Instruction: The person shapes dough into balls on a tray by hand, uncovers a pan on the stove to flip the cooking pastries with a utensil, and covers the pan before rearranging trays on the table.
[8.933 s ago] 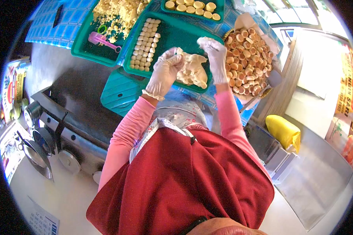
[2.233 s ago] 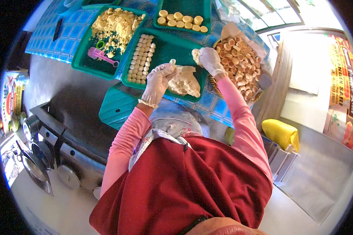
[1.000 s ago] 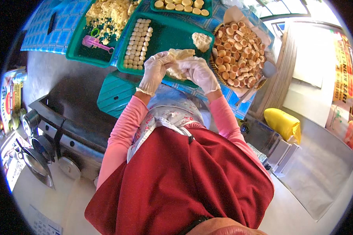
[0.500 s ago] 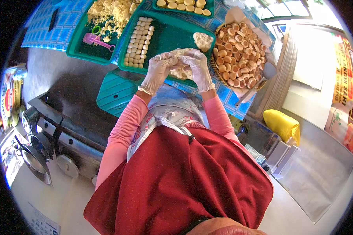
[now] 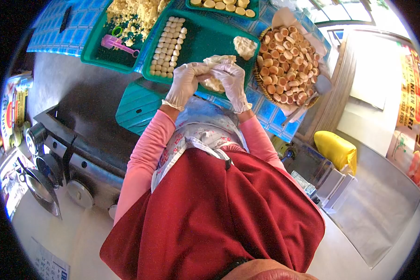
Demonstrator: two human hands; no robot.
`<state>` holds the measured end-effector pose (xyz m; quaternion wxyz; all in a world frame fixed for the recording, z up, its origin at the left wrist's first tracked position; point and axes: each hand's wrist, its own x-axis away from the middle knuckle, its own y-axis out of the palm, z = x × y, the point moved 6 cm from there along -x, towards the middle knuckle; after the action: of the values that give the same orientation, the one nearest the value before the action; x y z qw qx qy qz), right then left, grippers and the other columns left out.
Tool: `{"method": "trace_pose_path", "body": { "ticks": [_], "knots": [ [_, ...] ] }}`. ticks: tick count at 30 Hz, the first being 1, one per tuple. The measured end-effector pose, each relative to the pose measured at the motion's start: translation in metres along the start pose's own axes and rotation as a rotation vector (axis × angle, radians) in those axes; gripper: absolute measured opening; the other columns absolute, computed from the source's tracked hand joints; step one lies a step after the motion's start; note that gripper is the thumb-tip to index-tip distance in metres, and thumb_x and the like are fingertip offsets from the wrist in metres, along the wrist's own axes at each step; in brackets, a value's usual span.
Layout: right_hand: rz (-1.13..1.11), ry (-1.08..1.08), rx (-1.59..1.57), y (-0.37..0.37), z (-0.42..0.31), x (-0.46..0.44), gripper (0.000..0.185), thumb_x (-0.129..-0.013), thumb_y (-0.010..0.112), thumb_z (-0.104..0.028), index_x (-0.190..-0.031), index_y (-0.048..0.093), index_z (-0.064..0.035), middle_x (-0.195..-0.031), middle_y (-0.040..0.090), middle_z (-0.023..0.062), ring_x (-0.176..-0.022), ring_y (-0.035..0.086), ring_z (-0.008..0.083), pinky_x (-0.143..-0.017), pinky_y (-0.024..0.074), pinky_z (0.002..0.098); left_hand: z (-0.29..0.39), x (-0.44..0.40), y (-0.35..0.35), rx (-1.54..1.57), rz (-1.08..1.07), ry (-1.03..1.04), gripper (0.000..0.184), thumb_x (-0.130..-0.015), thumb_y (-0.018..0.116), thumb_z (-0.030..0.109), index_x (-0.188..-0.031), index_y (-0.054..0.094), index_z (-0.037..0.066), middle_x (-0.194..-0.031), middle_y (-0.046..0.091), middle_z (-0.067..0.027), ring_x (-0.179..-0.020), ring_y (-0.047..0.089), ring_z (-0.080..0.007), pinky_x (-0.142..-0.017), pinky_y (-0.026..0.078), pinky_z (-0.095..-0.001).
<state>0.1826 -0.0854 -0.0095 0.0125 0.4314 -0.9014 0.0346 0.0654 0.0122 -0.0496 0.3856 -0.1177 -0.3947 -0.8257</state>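
My gloved left hand [image 5: 185,85] and gloved right hand [image 5: 232,83] meet over the near edge of a green tray [image 5: 205,39]. Their fingertips are pinched together on pale dough [image 5: 213,85], part of which shows below and behind the fingers. How much each hand holds is partly hidden by the gloves. Rows of small white dough balls [image 5: 168,49] lie along the tray's left side. A separate dough lump [image 5: 245,47] rests at its right end.
To the right stands a basket of small browned round pastries [image 5: 287,65]. On the left, another green tray [image 5: 91,53] holds yellow crumbly filling [image 5: 133,21] and a pink scoop [image 5: 117,44]. Yellow rounds [image 5: 228,7] sit in a tray behind. A dark griddle [image 5: 86,126] is at lower left.
Both hands have shifted slightly, from cupped together around the dough to a fingertip pinch with the wrists more upright. More dough shows behind the fingers. The whole view has shifted a little.
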Motion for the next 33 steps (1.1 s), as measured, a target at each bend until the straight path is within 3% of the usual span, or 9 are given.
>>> {"method": "trace_pose_path", "body": {
  "ticks": [2,5,12,16,21,24,27,30,33],
  "knots": [
    [0.038,-0.056,0.03,0.003,0.001,-0.004,0.015,-0.08,0.07,-0.004,-0.094,0.072,0.001,-0.091,0.072,0.0055,-0.082,0.065,0.0124,-0.075,0.0511,0.0251,-0.007,-0.002,-0.001,0.031,0.035,-0.005,0.02,-0.087,0.061,-0.005,-0.107,0.063,-0.007,-0.102,0.067,-0.0152,-0.088,0.068,-0.0234,-0.084,0.057,-0.033],
    [0.149,0.237,-0.14,0.001,0.017,-0.002,0.012,-0.083,0.068,-0.005,-0.092,0.072,0.0006,-0.09,0.071,0.0043,-0.078,0.065,0.012,-0.072,0.0514,0.0242,-0.006,0.002,0.007,0.037,0.092,0.092,0.029,-0.089,0.057,-0.005,-0.118,0.058,-0.008,-0.108,0.066,-0.016,-0.092,0.068,-0.0227,-0.087,0.056,-0.0321],
    [0.153,0.279,-0.349,0.007,0.003,-0.003,0.016,-0.082,0.067,-0.004,-0.095,0.073,0.0027,-0.09,0.071,0.0056,-0.075,0.065,0.0108,-0.062,0.0503,0.0232,0.005,0.022,0.017,-0.109,0.193,0.355,0.052,-0.089,0.058,0.002,-0.139,0.046,-0.008,-0.116,0.064,-0.0118,-0.09,0.064,-0.0135,-0.08,0.054,-0.0271],
    [0.077,0.278,-0.314,-0.001,0.007,-0.01,0.014,-0.081,0.066,-0.002,-0.092,0.074,0.003,-0.091,0.071,0.0061,-0.078,0.065,0.0126,-0.064,0.0515,0.0243,0.01,0.023,0.008,-0.246,0.197,0.143,0.037,-0.092,0.057,0.007,-0.127,0.059,-0.004,-0.113,0.066,-0.0096,-0.097,0.066,-0.0156,-0.084,0.054,-0.0273],
    [-0.017,0.262,-0.286,0.012,-0.008,-0.009,0.017,-0.08,0.066,0.0,-0.094,0.074,0.0041,-0.093,0.071,0.0066,-0.076,0.065,0.013,-0.067,0.052,0.0256,0.015,0.016,0.014,-0.067,-0.006,-0.008,0.026,-0.09,0.065,0.01,-0.11,0.066,-0.006,-0.099,0.071,-0.0115,-0.087,0.069,-0.0204,-0.08,0.056,-0.0299],
    [-0.047,-0.017,0.064,0.012,-0.004,-0.014,0.017,-0.082,0.066,0.0,-0.097,0.073,0.0046,-0.095,0.07,0.0067,-0.08,0.065,0.0133,-0.07,0.0522,0.0253,0.004,0.006,0.001,0.005,0.004,-0.016,0.023,-0.09,0.066,0.008,-0.106,0.067,-0.007,-0.099,0.071,-0.0122,-0.088,0.069,-0.0221,-0.083,0.056,-0.0309],
    [-0.03,0.153,-0.005,0.006,0.006,-0.016,0.017,-0.082,0.068,-0.001,-0.098,0.073,0.0043,-0.096,0.071,0.0064,-0.081,0.066,0.0133,-0.07,0.0528,0.0251,-0.005,0.005,0.001,0.021,0.032,0.002,0.023,-0.09,0.065,0.004,-0.109,0.067,-0.008,-0.105,0.07,-0.0126,-0.093,0.068,-0.0201,-0.087,0.054,-0.0296],
    [0.052,0.407,-0.24,0.011,0.013,-0.012,0.016,-0.082,0.069,-0.002,-0.097,0.073,0.0038,-0.095,0.071,0.0077,-0.079,0.066,0.013,-0.065,0.0528,0.0249,0.01,0.019,0.011,-0.455,0.2,0.437,0.027,-0.09,0.064,0.004,-0.114,0.066,-0.007,-0.106,0.071,-0.0133,-0.099,0.068,-0.0222,-0.089,0.052,-0.0285],
    [0.001,0.323,-0.462,0.024,0.004,-0.02,0.017,-0.083,0.068,-0.002,-0.098,0.072,0.0043,-0.093,0.071,0.0089,-0.076,0.066,0.0134,-0.063,0.0532,0.0258,0.017,0.026,0.017,-0.737,0.139,0.535,0.033,-0.094,0.059,0.008,-0.124,0.062,-0.005,-0.121,0.066,-0.0134,-0.109,0.063,-0.0197,-0.095,0.048,-0.0301]
  ]
}}
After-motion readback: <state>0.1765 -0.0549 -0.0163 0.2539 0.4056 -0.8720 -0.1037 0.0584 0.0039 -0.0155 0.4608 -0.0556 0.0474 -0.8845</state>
